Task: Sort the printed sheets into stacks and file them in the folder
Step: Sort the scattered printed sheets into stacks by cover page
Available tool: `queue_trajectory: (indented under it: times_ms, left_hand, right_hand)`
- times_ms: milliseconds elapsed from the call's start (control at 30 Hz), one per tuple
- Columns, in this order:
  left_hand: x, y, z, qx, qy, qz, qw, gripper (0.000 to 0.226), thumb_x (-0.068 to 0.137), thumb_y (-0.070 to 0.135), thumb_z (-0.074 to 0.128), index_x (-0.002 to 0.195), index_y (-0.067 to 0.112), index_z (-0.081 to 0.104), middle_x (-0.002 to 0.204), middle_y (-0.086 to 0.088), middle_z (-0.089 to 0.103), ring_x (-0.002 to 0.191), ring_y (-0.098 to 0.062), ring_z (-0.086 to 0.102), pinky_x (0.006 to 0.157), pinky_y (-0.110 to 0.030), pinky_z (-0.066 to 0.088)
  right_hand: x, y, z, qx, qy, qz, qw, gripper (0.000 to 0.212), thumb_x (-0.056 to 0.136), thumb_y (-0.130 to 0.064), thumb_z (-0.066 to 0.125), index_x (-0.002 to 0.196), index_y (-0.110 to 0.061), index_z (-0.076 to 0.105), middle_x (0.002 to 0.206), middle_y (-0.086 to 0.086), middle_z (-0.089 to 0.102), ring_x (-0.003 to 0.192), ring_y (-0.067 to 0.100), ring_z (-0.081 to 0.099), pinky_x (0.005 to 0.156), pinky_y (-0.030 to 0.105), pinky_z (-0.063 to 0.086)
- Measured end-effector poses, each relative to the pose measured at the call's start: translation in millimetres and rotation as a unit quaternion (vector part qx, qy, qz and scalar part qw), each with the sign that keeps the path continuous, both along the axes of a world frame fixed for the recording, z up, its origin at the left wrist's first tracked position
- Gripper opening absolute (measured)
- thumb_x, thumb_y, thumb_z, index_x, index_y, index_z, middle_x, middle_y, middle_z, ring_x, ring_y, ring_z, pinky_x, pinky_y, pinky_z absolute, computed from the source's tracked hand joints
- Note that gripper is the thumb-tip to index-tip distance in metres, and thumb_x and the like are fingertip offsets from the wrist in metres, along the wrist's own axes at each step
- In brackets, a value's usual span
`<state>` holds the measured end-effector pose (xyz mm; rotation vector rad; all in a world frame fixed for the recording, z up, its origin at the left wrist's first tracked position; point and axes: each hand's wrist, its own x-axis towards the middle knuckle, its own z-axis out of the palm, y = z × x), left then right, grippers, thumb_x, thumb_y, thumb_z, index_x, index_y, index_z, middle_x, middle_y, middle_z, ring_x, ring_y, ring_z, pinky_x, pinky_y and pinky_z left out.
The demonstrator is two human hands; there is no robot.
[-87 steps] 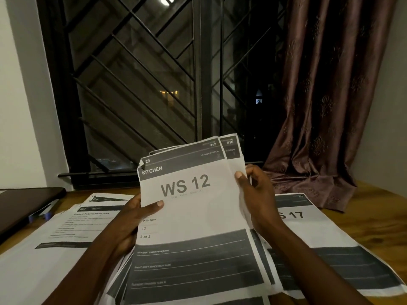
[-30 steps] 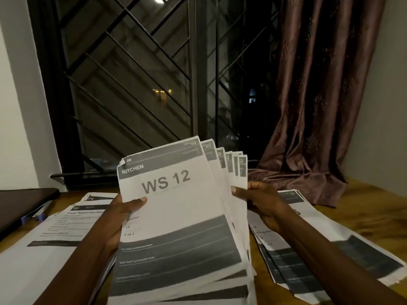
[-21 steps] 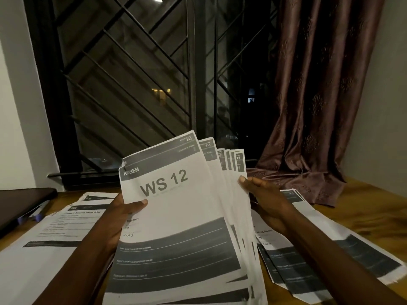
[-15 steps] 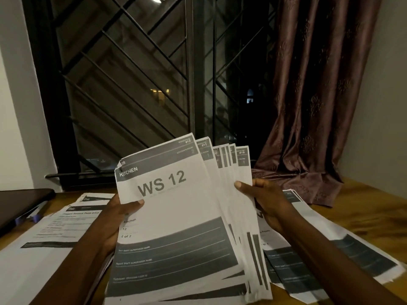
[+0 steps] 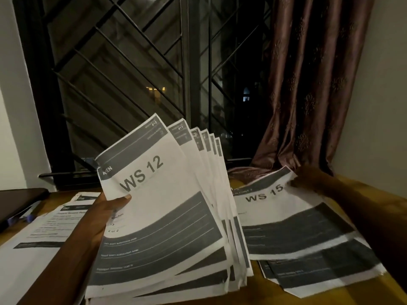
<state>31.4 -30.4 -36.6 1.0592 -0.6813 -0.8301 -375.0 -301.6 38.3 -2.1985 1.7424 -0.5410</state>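
The left hand (image 5: 105, 214) is clamping the fanned sheets (image 5: 167, 205) upright; the right hand (image 5: 308, 179) is pinching the WS 15 sheet (image 5: 284, 219) by its far corner over the right stack (image 5: 326, 276). Thin, floppy, likely slippery paper.

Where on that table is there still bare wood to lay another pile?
Bare table shows at the far right, between the WS 15 sheet and the wall, and along the near right edge. The left is crowded with text sheets; the centre holds the fanned stack.
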Motion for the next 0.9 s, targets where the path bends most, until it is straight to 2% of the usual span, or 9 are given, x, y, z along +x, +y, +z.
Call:
queue_trajectory:
  times_ms: [67,200,300,467,567,600,667,767,900]
  left_hand:
    - [6,-3,-6,0.003,-0.001,-0.034,0.999,0.048,0.082,0.024,0.07,0.125,0.011,0.056,0.118,-0.021,0.066,0.106,-0.046,0.061,0.101,-0.059,0.041]
    - [-31,8,13,0.016,-0.012,-0.006,1.0,0.051,0.067,0.019,0.079,0.114,0.016,0.061,0.101,-0.011,0.074,0.075,-0.032,0.073,0.067,-0.048,0.059]
    - [-27,5,13,0.017,-0.03,0.03,0.999,0.061,0.064,0.026,0.071,0.123,0.014,0.059,0.114,-0.015,0.07,0.082,-0.036,0.072,0.085,-0.054,0.051]
    - [-27,5,17,0.023,-0.015,0.02,0.999,0.07,0.065,0.026,0.07,0.131,0.009,0.052,0.12,-0.019,0.065,0.101,-0.046,0.062,0.092,-0.058,0.046]
    - [-22,3,14,0.038,-0.028,0.028,0.998,0.071,0.064,0.027,0.07,0.128,0.003,0.051,0.117,-0.022,0.064,0.087,-0.042,0.063,0.091,-0.054,0.045]
    - [-22,3,14,0.035,-0.018,0.026,0.999,0.07,0.064,0.027,0.07,0.128,0.005,0.052,0.116,-0.021,0.065,0.089,-0.043,0.063,0.091,-0.056,0.045]
    - [-19,1,11,0.039,-0.022,0.016,0.999,0.073,0.062,0.028,0.072,0.129,0.006,0.052,0.114,-0.021,0.066,0.087,-0.043,0.063,0.086,-0.053,0.048]
    - [-20,1,8,0.023,-0.023,0.011,0.999,0.063,0.064,0.024,0.072,0.121,0.005,0.054,0.099,-0.014,0.072,0.073,-0.033,0.071,0.069,-0.046,0.057]
    - [-27,-2,7,-0.017,-0.025,0.018,0.999,0.022,0.092,0.006,0.057,0.114,0.009,0.053,0.071,0.009,0.074,0.063,-0.009,0.071,0.051,-0.024,0.057]
  right_hand:
    - [-8,-3,-12,-0.01,0.087,0.004,0.996,0.057,0.092,-0.029,0.058,0.141,-0.008,0.036,0.145,0.013,0.04,0.131,0.028,0.04,0.106,0.033,0.031]
    - [-10,-8,-34,-0.001,0.191,0.007,0.982,0.061,0.092,-0.033,0.058,0.143,-0.012,0.034,0.147,0.008,0.039,0.132,0.023,0.04,0.104,0.026,0.033]
    - [-14,-13,-34,0.017,0.189,0.005,0.982,0.064,0.09,-0.028,0.063,0.143,-0.011,0.033,0.145,0.009,0.041,0.13,0.024,0.042,0.102,0.027,0.036]
    - [-20,-24,-47,-0.045,0.225,-0.007,0.973,0.065,0.087,-0.043,0.062,0.139,-0.013,0.038,0.137,0.011,0.046,0.119,0.025,0.049,0.093,0.029,0.044]
    - [0,9,-36,-0.139,0.029,0.048,0.989,0.051,0.087,-0.052,0.057,0.116,-0.01,0.058,0.116,0.008,0.061,0.104,0.024,0.055,0.093,0.033,0.042]
    - [15,34,-27,-0.065,-0.094,0.114,0.987,0.06,0.082,-0.063,0.055,0.105,-0.008,0.062,0.102,0.005,0.064,0.092,0.022,0.057,0.086,0.034,0.044]
    - [42,78,-17,0.14,-0.278,0.251,0.917,0.078,0.07,-0.079,0.051,0.104,-0.011,0.064,0.097,0.005,0.069,0.089,0.022,0.063,0.077,0.032,0.049]
    - [70,108,-25,0.249,-0.346,0.322,0.845,0.043,0.091,-0.043,0.051,0.117,-0.011,0.062,0.112,0.01,0.069,0.104,0.025,0.064,0.092,0.037,0.05]
    - [89,114,-38,0.212,-0.397,0.263,0.854,0.026,0.092,-0.019,0.059,0.115,-0.009,0.064,0.113,0.007,0.069,0.1,0.021,0.067,0.084,0.029,0.055]
